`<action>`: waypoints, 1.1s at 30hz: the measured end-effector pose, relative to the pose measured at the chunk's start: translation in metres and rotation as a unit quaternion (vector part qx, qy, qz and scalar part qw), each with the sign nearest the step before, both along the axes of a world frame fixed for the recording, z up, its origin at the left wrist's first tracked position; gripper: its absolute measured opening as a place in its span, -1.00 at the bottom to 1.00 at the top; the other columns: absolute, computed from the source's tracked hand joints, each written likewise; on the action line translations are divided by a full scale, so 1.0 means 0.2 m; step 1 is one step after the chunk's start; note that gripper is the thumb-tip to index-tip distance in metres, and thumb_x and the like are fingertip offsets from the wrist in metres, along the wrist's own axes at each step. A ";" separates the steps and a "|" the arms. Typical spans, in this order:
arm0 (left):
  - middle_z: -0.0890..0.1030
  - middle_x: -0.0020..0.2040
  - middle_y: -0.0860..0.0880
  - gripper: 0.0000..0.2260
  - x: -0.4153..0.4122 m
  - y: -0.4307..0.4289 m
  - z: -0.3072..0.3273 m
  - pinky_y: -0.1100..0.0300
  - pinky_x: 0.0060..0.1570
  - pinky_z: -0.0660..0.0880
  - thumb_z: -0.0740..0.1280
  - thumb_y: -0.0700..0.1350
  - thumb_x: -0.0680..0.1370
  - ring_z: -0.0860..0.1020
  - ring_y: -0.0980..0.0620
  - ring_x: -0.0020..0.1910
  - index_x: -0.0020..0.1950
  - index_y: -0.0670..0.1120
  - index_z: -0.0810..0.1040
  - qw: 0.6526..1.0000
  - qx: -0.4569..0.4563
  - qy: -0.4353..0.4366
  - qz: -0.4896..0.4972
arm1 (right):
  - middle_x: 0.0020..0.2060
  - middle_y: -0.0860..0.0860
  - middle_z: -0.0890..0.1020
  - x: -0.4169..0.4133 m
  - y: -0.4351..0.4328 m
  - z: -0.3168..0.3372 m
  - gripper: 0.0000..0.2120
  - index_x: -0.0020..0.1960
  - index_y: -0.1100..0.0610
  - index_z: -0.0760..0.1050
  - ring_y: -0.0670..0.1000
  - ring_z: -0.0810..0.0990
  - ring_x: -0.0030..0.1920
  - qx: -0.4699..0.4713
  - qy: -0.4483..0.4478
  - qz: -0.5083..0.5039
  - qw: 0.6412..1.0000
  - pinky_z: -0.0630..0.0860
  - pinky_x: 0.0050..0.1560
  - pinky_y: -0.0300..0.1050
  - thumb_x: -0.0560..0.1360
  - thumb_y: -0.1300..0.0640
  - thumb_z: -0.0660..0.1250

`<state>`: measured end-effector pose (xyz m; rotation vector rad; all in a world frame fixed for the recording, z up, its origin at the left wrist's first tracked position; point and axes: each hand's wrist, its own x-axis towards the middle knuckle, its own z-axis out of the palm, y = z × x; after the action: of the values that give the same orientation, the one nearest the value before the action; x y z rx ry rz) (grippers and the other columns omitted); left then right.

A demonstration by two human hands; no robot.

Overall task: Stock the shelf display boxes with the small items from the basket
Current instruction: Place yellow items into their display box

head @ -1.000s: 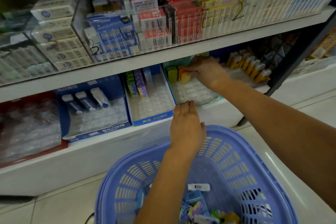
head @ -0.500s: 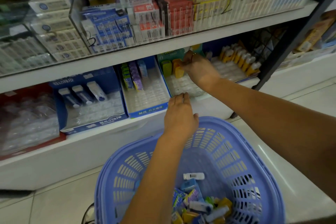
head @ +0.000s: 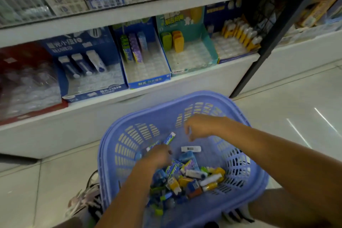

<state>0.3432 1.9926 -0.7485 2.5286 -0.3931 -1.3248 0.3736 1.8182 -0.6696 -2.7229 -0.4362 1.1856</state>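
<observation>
The lilac plastic basket (head: 166, 106) sits low in front of me and holds a pile of small wrapped items (head: 194, 177). My left hand (head: 157, 156) is down inside it, closed on slim blue-and-white packs (head: 169, 138) that stick up from my fingers. My right hand (head: 201, 126) hovers over the basket's far side with its fingers curled down, apart and holding nothing. A white item (head: 190, 149) lies between the hands. On the shelf stand the teal display box (head: 207, 42) with green and orange items, and a blue box (head: 148, 77) with green, purple and blue packs.
A dark blue box (head: 87, 87) with white tubes and a red box (head: 11, 61) stand to the left. A box of yellow-capped items (head: 238, 37) is at the right. A black post (head: 277, 29) slants beside it. A shoe (head: 87, 196) is left of the basket.
My right hand left the teal box and came down over the basket. My left hand dropped from the basket rim into the pile and closed on packs. The view tilted down.
</observation>
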 end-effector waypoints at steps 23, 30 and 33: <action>0.58 0.15 -0.18 -0.81 -0.03 -0.09 -0.33 0.03 0.09 0.47 0.36 -0.15 0.51 0.54 -0.16 0.12 0.10 -0.15 0.56 1.000 -0.023 0.021 0.005 | 0.22 0.18 0.50 -0.40 -0.03 -0.74 -0.59 0.29 0.11 0.46 0.16 0.50 0.08 -0.008 0.123 0.057 0.991 0.45 0.03 -0.07 0.46 0.10 0.39; 0.63 -0.03 -0.11 -0.82 -0.18 -0.23 -0.38 0.14 -0.09 0.42 0.38 -0.02 0.49 0.56 -0.09 -0.03 -0.03 -0.11 0.62 0.994 -0.099 0.048 -0.019 | 0.32 0.12 0.44 -0.33 -0.10 -0.66 -0.44 0.43 0.12 0.31 0.16 0.45 0.25 -0.073 0.228 0.131 0.962 0.41 0.20 -0.01 0.49 0.09 0.38; 0.61 -0.09 -0.20 -0.75 -0.26 -0.27 -0.41 0.05 -0.13 0.48 0.33 0.00 0.52 0.57 -0.15 -0.11 -0.06 -0.20 0.59 0.994 -0.099 0.041 -0.011 | 0.01 0.22 0.58 -0.34 -0.11 -0.67 -0.79 0.14 0.23 0.56 0.10 0.47 -0.12 -0.021 0.182 0.081 0.980 0.38 -0.02 -0.06 0.53 0.28 0.27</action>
<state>0.2908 1.9376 -0.8307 2.3073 -0.5103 -1.3232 0.3054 1.7961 -0.8030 -2.4597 -0.5934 1.7092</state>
